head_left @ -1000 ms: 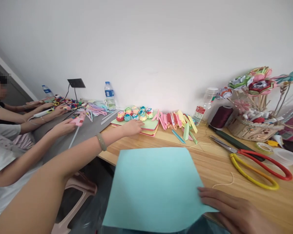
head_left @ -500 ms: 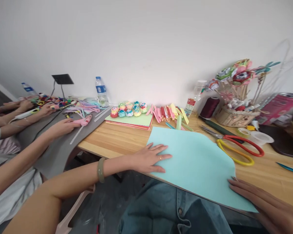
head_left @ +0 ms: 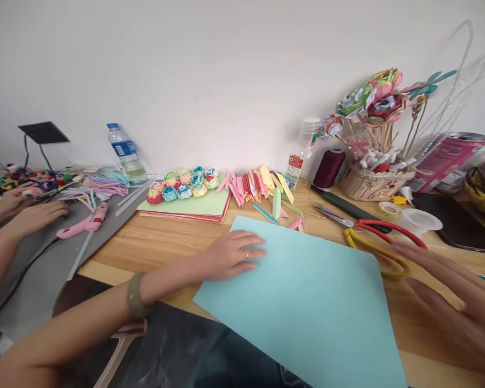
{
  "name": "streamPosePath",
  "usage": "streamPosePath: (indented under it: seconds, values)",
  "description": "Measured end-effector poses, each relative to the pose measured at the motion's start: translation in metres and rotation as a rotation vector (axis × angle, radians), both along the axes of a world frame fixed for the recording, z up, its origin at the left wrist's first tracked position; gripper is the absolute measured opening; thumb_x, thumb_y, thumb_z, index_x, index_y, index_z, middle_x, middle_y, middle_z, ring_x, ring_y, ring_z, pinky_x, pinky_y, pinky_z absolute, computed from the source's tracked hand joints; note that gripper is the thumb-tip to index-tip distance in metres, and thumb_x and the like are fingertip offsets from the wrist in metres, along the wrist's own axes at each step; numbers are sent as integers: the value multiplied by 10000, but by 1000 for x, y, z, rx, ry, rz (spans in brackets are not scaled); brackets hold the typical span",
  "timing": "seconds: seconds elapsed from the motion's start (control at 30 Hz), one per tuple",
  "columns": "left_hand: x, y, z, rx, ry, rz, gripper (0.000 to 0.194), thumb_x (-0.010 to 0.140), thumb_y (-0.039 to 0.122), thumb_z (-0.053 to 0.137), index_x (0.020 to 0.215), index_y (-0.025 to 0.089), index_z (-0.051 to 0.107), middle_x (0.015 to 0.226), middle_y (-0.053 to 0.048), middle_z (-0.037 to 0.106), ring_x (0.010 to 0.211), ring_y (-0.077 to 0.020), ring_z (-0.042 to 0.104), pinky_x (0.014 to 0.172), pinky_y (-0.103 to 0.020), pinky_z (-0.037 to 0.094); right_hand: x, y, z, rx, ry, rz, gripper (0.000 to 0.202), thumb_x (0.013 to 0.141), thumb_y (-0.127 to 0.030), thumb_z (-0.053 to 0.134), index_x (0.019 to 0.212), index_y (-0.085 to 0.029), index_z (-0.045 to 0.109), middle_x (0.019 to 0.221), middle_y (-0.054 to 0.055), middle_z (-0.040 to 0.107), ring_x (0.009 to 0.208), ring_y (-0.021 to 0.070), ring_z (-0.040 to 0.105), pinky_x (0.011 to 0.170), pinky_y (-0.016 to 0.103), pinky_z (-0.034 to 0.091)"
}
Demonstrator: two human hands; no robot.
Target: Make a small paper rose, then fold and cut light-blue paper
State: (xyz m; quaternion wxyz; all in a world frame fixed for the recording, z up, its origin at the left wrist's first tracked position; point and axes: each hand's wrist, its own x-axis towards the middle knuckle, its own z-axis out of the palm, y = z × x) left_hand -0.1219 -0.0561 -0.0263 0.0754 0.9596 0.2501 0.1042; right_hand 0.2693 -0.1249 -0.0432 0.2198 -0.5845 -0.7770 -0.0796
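A light blue sheet of paper (head_left: 307, 302) lies on the wooden table, its near edge hanging past the table's front. My left hand (head_left: 234, 254) rests flat on the sheet's upper left part, fingers stretched out. To the right of the paper, my right hand (head_left: 461, 293) is raised with thumb and fingers apart, slightly blurred and holding nothing. Just beyond its fingertips are scissors (head_left: 382, 229) with one red and one yellow handle loop, blades pointing to the far left. Whether the right fingers touch the yellow loop, I cannot tell.
Folded paper flowers (head_left: 184, 186) sit on stacked coloured sheets (head_left: 178, 215). Beside them lie folded paper strips (head_left: 254, 186). Further right are a thread spool (head_left: 329, 170), a flower basket (head_left: 372, 186) and a black phone (head_left: 455, 221). At left, a co-worker's hand (head_left: 34, 218) is near a pink glue gun (head_left: 84, 222).
My right hand has lifted off the paper and moved up toward the scissors. The paper has turned, and my view has shifted right. The co-worker's hand has let go of the glue gun.
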Motion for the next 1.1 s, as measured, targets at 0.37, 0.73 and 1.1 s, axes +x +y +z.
streamPosePath:
  seconds: [0.37,0.73,1.1]
  values:
    - [19,5,-1,-59,203,-45,591,908,516,278,1405,195,288,1499,-88,252,1382,-247,221,1108,-478,218,18,95,-18,-125,-108,212,527,914,-415,264,1357,-184,434,1424,96,400,1331,210,318,1088,406,298]
    - [66,86,22,565,412,-29,531,905,121,281,1400,311,253,1502,-64,252,890,-191,610,582,-310,490,-27,107,11,154,-172,121,473,930,-391,293,1206,-102,548,1319,155,508,1120,268,538,919,398,455]
    - [98,121,30,595,496,-161,318,822,-3,373,1029,158,552,912,-52,604,662,-117,592,419,-238,264,-35,103,-6,18,5,196,399,918,-367,352,1195,-156,546,1334,110,497,1169,229,505,967,401,433]
